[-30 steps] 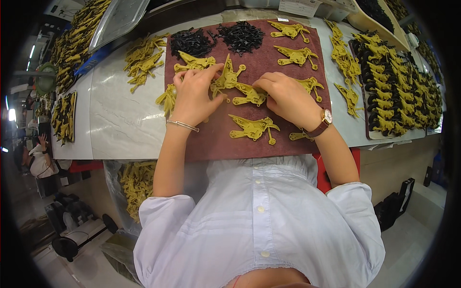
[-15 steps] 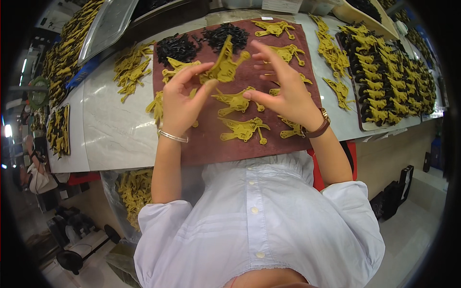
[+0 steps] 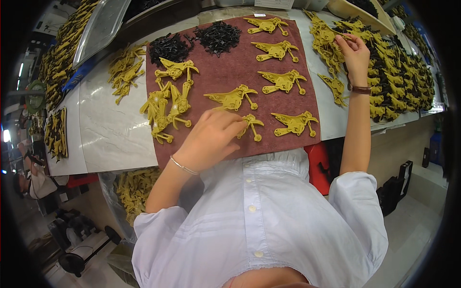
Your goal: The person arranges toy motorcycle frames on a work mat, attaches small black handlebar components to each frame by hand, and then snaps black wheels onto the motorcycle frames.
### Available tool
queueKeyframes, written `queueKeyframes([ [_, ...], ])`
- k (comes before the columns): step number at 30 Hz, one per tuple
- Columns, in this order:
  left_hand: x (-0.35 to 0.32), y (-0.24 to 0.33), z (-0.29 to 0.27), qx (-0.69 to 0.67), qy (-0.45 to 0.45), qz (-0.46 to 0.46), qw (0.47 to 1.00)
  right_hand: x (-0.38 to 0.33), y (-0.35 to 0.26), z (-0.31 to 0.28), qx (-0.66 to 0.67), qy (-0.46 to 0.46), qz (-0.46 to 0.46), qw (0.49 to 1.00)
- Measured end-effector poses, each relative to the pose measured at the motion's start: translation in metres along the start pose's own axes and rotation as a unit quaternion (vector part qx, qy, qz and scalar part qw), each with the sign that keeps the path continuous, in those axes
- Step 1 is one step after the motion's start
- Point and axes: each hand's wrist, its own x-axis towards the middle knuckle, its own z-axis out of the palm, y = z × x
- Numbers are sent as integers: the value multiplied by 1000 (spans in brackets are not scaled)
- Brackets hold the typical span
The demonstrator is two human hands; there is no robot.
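Observation:
My left hand (image 3: 213,137) is low over the maroon cloth (image 3: 192,144), fingers curled round the near end of a mustard-yellow plastic part (image 3: 253,126); the hand hides much of it. The part has a pointed beak-like end and a round-tipped arm. To the right, my right hand (image 3: 355,55) pinches the edge of a similar yellow part (image 3: 340,36) over a loose heap of them (image 3: 326,48). Single yellow parts (image 3: 283,81) form a column on the cloth's right side. Another single part (image 3: 233,98) lies just beyond my left hand.
Two heaps of small black pieces (image 3: 218,37) sit at the cloth's back left. Jumbled yellow parts (image 3: 168,103) lie at its left edge, with more (image 3: 126,72) on the white table. At the right, a board (image 3: 401,81) carries rows of yellow and black parts.
My right hand has moved right, from over the cloth to the yellow heap. My left hand has come down toward me, and the part it held up is no longer in it.

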Motion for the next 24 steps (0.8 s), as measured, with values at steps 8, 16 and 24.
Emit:
queueKeyframes([
  [8,-3,-6,13,-17,45,-16,999,-50,-30,18,-324,-3,-257,910],
  [16,-8,-5,21,-62,56,-26,996,-143,-71,22,-197,-458,-167,851],
  [24,11,-19,-5,-28,105,-29,994,-159,-73,16,-240,-454,-145,846],
])
